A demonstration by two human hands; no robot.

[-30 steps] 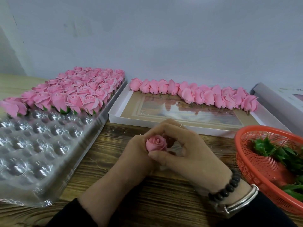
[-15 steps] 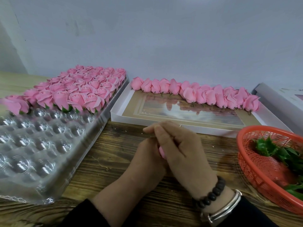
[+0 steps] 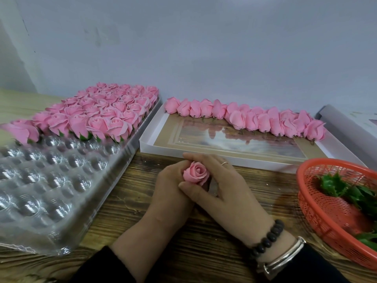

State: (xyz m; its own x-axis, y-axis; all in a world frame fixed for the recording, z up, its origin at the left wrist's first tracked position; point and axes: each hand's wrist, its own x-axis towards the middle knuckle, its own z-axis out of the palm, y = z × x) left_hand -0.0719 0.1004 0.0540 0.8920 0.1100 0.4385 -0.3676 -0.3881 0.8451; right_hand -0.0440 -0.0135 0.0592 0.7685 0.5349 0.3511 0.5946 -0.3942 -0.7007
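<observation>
Holding the pink rose (image 3: 196, 175) takes soft fingers: it looks light and easy to squash. The left hand (image 3: 171, 186) and right hand (image 3: 224, 193) both pinch it low, under the petals.

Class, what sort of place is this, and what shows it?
Probably a craft workbench for making artificial flowers: a plastic tray of pink roses, a red basket of green leaves, the left hand and right hand holding one rose.

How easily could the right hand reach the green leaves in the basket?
Probably yes: the red basket is open-topped beside the right hand, nothing between; but that hand now holds the pink rose.
</observation>
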